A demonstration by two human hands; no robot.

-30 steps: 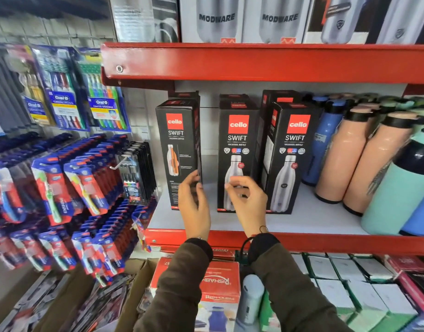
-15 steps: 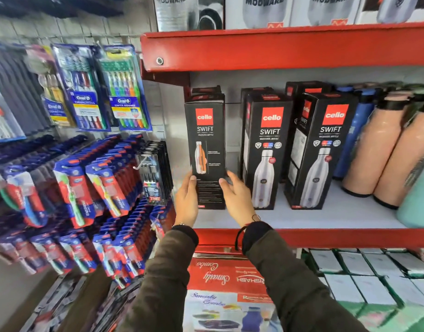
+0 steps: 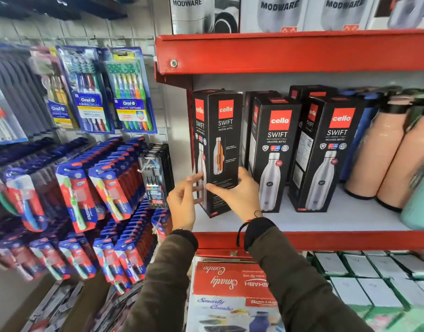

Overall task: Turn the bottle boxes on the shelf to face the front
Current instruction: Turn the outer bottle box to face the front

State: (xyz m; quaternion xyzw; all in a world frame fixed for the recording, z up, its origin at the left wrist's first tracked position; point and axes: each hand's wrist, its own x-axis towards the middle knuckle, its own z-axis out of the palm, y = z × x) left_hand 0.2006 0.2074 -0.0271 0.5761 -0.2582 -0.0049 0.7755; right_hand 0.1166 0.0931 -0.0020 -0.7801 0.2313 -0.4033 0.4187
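Three black Cello Swift bottle boxes stand at the front of the white shelf (image 3: 326,221). The leftmost box (image 3: 218,130) is twisted on its base, one corner pointing at me, so a side panel with an orange bottle and part of the front panel both show. My left hand (image 3: 183,202) touches its left face with the fingertips. My right hand (image 3: 237,195) wraps around its lower right edge. The middle box (image 3: 275,149) and the right box (image 3: 330,149) show their front panels, angled slightly. More black boxes stand behind them.
Peach and teal bottles (image 3: 378,149) stand at the right of the shelf. A red shelf lip (image 3: 290,51) hangs above. Hanging toothbrush packs (image 3: 105,188) fill the wall to the left. Boxed goods (image 3: 230,295) lie below the shelf.
My hands went from the middle box to the leftmost box, which has turned about its base so a second face shows. The camera has shifted left and closer.
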